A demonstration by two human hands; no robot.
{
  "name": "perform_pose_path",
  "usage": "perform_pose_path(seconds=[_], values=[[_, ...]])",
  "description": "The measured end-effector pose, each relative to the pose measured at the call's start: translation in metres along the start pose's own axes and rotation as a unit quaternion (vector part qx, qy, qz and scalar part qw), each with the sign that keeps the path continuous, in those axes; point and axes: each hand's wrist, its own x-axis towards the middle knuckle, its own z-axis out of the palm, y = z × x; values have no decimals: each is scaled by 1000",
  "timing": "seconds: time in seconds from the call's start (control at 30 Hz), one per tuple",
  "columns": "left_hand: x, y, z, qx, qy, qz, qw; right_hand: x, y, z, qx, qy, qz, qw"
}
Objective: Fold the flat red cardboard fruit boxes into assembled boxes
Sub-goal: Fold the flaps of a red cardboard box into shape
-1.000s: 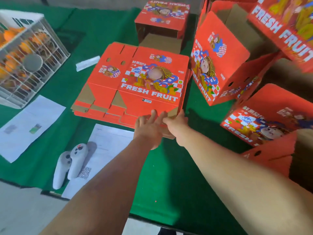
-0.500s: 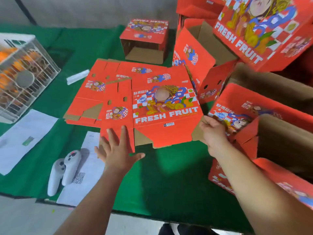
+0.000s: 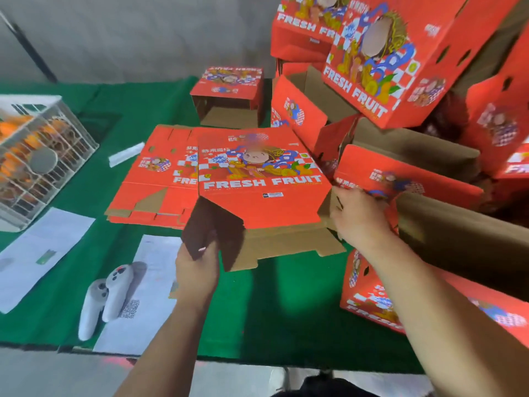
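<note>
Lifted just above the green table (image 3: 257,310), the half-opened red box (image 3: 260,196) looks light and stiff but bendy at its creases, left hand (image 3: 196,270) fingers pinching a side flap, right hand (image 3: 355,216) clamped on the opposite edge — best held there.

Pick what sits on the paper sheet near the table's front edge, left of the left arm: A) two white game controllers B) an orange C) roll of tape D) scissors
A: two white game controllers lie side by side, partly on the paper sheet and partly on the green cloth, left of the left hand.
</note>
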Motion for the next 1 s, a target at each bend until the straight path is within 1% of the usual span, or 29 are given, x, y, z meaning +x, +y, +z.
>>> perform_pose_path(seconds=[0.03,0.1,0.17,0.2,0.23,0.27,0.3,0.37,0.43,0.47,0.53,0.57,0.6,0.67,0.77,0.87,0.93,1.0], values=[[0,5,1,-8,-7,20,1000,-3,-1,-3,27,4,1,1000],[2,9,-2,-17,-22,40,999,-7,0,-9,137,34,7,990],[3,12,-4,11,-37,31,999,-10,-3,-18,282,50,41,957],[1,14,-3,36,-42,36,998,-11,-7,-21,351,35,62,934],[0,15,0,54,-42,64,996,-11,-10,-22,403,12,75,912],[-2,18,3,65,-44,92,993,-13,-13,-21,427,-1,79,901],[-3,21,6,66,-44,99,992,-16,-14,-18,427,3,77,901],[-7,30,13,34,-34,95,994,-24,-14,-12,431,37,80,898],[-11,36,17,0,-23,102,995,-33,-13,-7,475,54,102,873],[-10,34,17,10,-21,99,995,-37,-14,-6,508,62,113,852],[-10,30,16,-13,-28,53,998,-45,-16,-1,579,85,119,802],[-8,29,15,-21,-28,14,999,-50,-18,2,605,95,112,783],[-6,24,14,-14,-26,-19,999,-55,-20,6,616,99,102,775],[-4,23,11,5,-27,-41,999,-66,-19,22,613,91,81,781],[-7,32,11,-33,-29,-59,997,-79,-3,48,573,67,63,814],[-21,35,18,-2,-65,15,998,-82,26,58,503,42,44,862],[-31,38,24,-3,-73,32,997,-78,48,62,449,24,30,893],[-40,36,31,-7,-72,23,997,-73,63,61,422,19,13,906]])
